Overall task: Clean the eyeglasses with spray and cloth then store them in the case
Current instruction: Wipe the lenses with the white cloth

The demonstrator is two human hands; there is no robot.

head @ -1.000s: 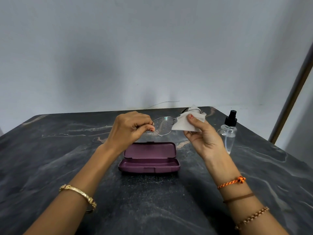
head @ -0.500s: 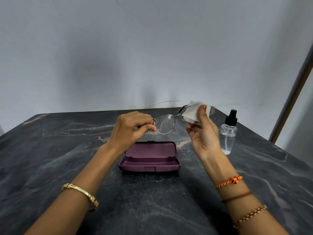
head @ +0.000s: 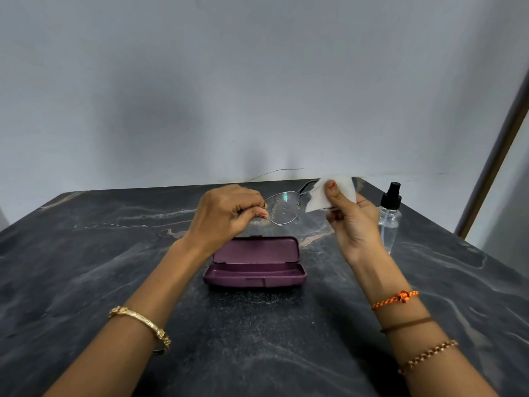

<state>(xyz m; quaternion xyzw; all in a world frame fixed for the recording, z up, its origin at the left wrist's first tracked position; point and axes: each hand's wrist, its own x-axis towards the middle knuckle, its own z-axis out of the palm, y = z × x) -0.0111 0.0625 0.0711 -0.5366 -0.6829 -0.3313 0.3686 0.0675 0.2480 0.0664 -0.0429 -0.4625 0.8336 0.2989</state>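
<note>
Thin metal-framed eyeglasses (head: 283, 209) hang above the table, their left lens dotted with spray droplets. My left hand (head: 229, 214) pinches the frame at its left end. My right hand (head: 353, 222) holds a white cloth (head: 320, 194) folded over the right lens, thumb pressed on it; that lens is hidden. Below them a purple glasses case (head: 254, 265) lies open on the dark marble table (head: 86, 253), nothing inside. A clear spray bottle (head: 389, 216) with a black nozzle stands upright just right of my right hand.
A grey wall rises behind the table's far edge. A thin wire (head: 274, 172) shows at that edge. A slanted metal bar (head: 495, 159) runs along the right, past the table's right edge.
My right hand and the cloth rose slightly and shifted right along the right lens. The left hand kept holding the frame almost still.
</note>
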